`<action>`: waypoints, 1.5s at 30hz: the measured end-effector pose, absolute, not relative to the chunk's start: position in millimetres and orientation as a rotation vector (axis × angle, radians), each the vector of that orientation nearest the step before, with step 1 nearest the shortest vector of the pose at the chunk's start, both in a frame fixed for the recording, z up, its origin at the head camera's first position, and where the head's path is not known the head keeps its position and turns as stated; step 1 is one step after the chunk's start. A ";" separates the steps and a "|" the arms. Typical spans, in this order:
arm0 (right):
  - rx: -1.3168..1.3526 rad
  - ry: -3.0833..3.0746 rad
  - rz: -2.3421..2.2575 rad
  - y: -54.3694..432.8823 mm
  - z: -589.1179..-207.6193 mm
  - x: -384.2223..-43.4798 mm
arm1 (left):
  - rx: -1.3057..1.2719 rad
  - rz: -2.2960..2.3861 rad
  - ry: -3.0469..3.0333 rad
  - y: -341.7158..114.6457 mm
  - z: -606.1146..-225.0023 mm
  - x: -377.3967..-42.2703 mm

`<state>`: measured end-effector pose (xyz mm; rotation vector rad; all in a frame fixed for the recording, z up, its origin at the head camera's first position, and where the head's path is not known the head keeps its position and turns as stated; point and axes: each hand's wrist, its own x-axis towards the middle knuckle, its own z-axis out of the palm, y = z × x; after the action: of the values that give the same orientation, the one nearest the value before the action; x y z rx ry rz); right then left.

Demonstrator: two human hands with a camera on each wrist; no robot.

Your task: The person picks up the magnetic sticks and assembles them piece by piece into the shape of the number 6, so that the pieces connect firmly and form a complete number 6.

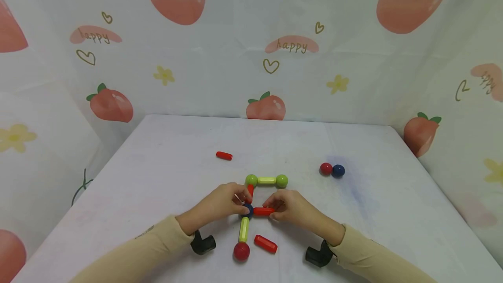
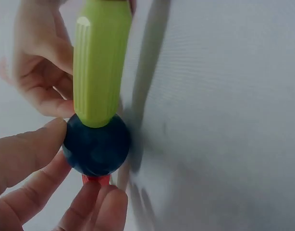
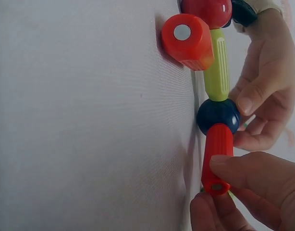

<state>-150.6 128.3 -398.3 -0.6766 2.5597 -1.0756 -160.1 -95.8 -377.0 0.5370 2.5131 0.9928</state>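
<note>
My left hand (image 1: 221,201) holds a dark blue magnetic ball (image 2: 96,145), thumb on its side and fingers around the far side by a red rod (image 1: 250,193). My right hand (image 1: 295,210) pinches another red magnetic rod (image 3: 218,149) near its outer end, while the inner end meets the blue ball. A yellow-green rod (image 2: 100,67) runs from that ball towards me to a red ball (image 1: 241,251). Beyond my left fingers, the far red rod leads to a green ball (image 1: 251,180), joined by a yellow-green rod (image 1: 267,181) to a second green ball (image 1: 281,181).
A loose red rod (image 1: 265,244) lies right of the near red ball. Another red rod (image 1: 224,156) lies farther back on the white table (image 1: 177,143). At the right, a red ball (image 1: 325,169) and a blue ball (image 1: 339,170) sit side by side.
</note>
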 end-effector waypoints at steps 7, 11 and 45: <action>-0.682 2.560 -1.074 128.6 -397.4 -150.1 | 0.527 0.987 2.503 -96.9 -380.6 -161.3; -0.675 2.555 -1.076 128.7 -396.9 -150.0 | 0.520 0.992 2.497 -97.1 -381.1 -162.0; -0.640 2.343 -1.072 121.7 -393.4 -102.7 | 0.534 1.009 2.499 -98.1 -382.7 -163.1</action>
<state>-102.7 121.7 -393.4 -0.6397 2.3428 -1.0716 -163.1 -98.1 -382.7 0.5341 2.4991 1.0089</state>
